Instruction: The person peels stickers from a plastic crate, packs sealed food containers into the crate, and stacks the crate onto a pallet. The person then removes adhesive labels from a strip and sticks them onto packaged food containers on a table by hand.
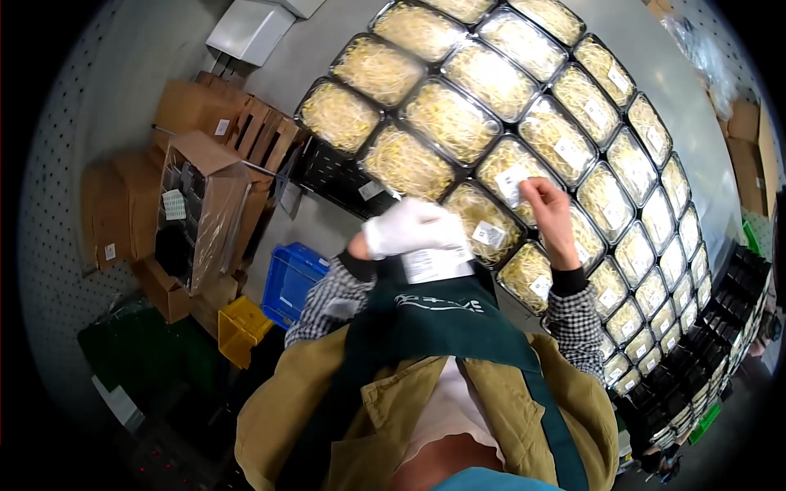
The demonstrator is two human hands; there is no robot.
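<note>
My left hand point(413, 227), in a white glove, is closed on a sheet of white labels point(438, 265) in front of my dark green apron. My bare right hand point(552, 219) pinches the edge of a white label point(509, 182), which lies against the film of a bean sprout tray point(498, 164). Whether the label is fully stuck down cannot be made out. Just below, another bean sprout tray point(471, 214) carries a label. Trays in the columns to the right also bear labels, while those at the upper left, such as this tray point(409, 159), show none.
Black crates point(332, 176) support the packed trays. To the left stand an open cardboard box point(209, 155) with black trays inside, a wooden pallet point(266, 135), a blue bin point(291, 282) and a yellow bin point(241, 331). Clear plastic film point(708, 65) lies at the upper right.
</note>
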